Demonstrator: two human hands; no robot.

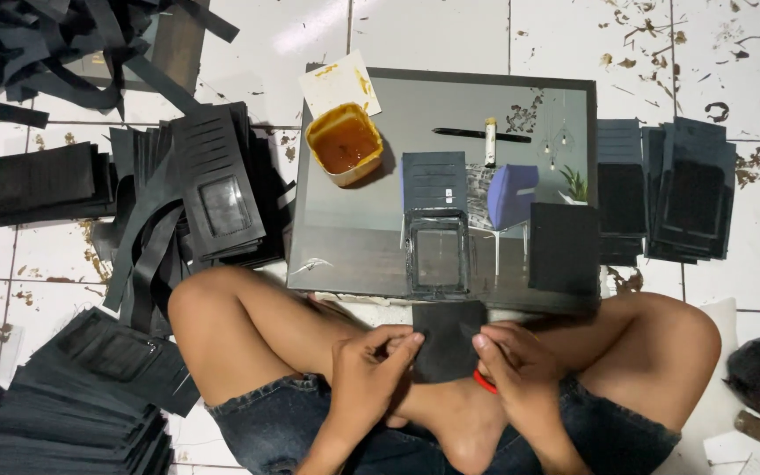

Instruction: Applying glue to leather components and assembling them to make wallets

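Black leather piece (447,339) before glue tub (343,143)

Open board (345,237) surface front-left, between glue tub (343,143) and near edge; open too along the back beyond the brush (482,135). Blocked mid-board by window piece (437,253) and black panel (564,247). Hemmed in left by black stacks (208,180), right by more stacks (688,189), near side by knees (200,303).
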